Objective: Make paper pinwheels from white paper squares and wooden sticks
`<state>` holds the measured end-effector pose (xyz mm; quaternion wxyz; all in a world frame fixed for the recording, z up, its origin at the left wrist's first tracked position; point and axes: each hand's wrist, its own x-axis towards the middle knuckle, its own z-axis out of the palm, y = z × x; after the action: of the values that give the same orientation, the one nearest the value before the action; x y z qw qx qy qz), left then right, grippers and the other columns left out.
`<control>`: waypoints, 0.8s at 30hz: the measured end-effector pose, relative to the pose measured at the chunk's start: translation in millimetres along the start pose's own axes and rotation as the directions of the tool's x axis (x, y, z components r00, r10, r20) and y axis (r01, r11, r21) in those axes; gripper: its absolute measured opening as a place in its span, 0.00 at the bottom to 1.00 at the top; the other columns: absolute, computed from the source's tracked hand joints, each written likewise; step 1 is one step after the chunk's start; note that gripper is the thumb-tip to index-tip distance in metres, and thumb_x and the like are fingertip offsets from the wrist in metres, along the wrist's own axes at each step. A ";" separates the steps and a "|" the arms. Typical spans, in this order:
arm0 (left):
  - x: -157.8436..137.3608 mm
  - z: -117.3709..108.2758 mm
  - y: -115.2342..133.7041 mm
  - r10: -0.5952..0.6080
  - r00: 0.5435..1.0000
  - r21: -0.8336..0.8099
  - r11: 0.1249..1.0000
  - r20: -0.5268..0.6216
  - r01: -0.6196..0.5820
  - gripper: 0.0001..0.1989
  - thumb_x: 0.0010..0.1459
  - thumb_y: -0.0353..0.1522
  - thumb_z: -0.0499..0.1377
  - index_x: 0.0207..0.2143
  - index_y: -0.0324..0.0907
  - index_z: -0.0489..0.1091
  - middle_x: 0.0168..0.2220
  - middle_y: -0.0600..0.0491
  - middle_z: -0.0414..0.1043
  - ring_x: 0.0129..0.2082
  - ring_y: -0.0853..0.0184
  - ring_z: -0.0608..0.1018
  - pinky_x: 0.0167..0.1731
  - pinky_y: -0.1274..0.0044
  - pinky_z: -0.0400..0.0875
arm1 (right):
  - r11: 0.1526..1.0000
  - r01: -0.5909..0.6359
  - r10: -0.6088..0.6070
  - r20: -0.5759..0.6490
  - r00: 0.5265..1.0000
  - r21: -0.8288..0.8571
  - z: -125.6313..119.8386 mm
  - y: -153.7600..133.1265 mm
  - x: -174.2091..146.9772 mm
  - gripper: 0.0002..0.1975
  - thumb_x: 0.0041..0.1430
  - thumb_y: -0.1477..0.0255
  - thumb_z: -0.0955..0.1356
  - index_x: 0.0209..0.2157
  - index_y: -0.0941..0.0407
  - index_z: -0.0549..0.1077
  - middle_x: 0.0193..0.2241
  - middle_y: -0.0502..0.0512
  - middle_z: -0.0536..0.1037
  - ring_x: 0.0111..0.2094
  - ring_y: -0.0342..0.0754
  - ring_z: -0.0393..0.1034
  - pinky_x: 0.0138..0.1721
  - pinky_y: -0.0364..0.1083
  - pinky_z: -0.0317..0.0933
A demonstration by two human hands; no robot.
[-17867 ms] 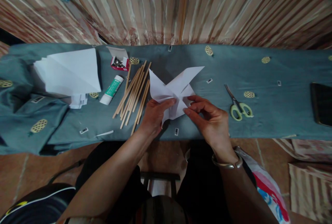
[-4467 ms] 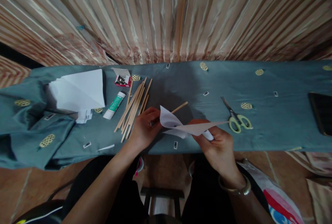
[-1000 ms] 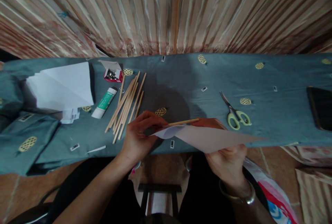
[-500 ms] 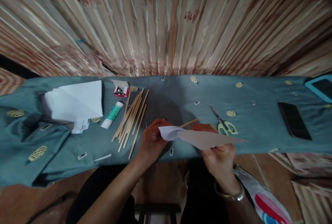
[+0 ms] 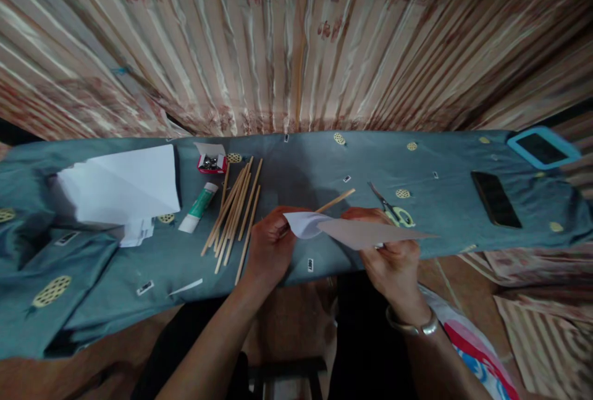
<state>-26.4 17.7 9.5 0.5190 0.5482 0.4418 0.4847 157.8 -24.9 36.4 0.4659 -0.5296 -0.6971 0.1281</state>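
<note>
Head view: gripping stick in L hand, going by its line; lower end hidden behind folded paper, so unclear if pinching paper's left tip too. Clasping paper in R hand, w/ some fingers on far side, rest on near side. Holding paper betw. both hands, approx. mid-scene over near edge of bench: curled lobe at left, long pointed blade running right. Jutting past paper's far edge w/ stick, tilted to far right, tip nr R fingers. On R wrist, a bracelet.

Left of L hand on bench: stick pile, just beside green/white tube. Further left: sheets, w/ small scraps at near edge. Beyond tube: red box, lid up, metal bits inside. At near left edge: thin white strip.

Right, just beyond R hand: scissors, blades to far left, handles partly behind paper. Further right: phone, then blue-framed tablet nr far edge. Over bench: teal pineapple cloth; behind, pleated curtain. On floor, near right: plastic bag.
</note>
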 end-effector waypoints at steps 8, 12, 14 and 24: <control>-4.1 -1.8 9.1 -0.004 0.999 -0.002 1.000 0.034 0.004 0.07 0.56 0.34 0.61 0.29 0.42 0.78 0.35 0.51 0.81 0.36 0.64 0.81 0.37 0.75 0.75 | 0.998 0.061 -0.062 -0.032 0.998 -0.014 -0.8 -4.0 0.0 0.17 0.57 0.83 0.67 0.43 0.49 0.77 0.40 0.55 0.82 0.41 0.51 0.77 0.41 0.52 0.71; -5.8 -5.1 9.9 0.011 0.999 0.027 1.000 0.042 -0.012 0.07 0.55 0.30 0.59 0.30 0.44 0.78 0.36 0.53 0.81 0.36 0.65 0.80 0.37 0.75 0.74 | 0.996 0.089 -0.089 -0.035 0.995 -0.019 -0.8 -7.8 0.8 0.19 0.57 0.83 0.67 0.46 0.48 0.75 0.40 0.54 0.82 0.43 0.52 0.76 0.44 0.54 0.69; -6.2 -6.0 9.9 0.015 0.999 0.022 1.000 0.044 -0.016 0.07 0.55 0.29 0.58 0.30 0.44 0.77 0.35 0.54 0.80 0.33 0.67 0.80 0.34 0.77 0.74 | 0.996 0.092 -0.093 -0.050 0.994 -0.013 -1.0 -9.5 0.7 0.20 0.57 0.82 0.67 0.47 0.48 0.75 0.41 0.54 0.81 0.43 0.52 0.76 0.45 0.54 0.69; -7.3 -5.1 10.9 0.013 1.000 0.021 1.000 -0.008 -0.013 0.07 0.52 0.29 0.58 0.29 0.42 0.78 0.33 0.53 0.81 0.27 0.70 0.77 0.30 0.79 0.73 | 0.995 0.104 -0.104 -0.045 0.994 -0.009 -1.0 -9.4 0.4 0.20 0.57 0.84 0.66 0.47 0.49 0.75 0.39 0.54 0.80 0.42 0.52 0.75 0.44 0.53 0.68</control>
<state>-32.6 10.4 19.8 0.5083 0.5544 0.4454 0.4856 152.8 -28.7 43.4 0.4860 -0.4969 -0.7134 0.0894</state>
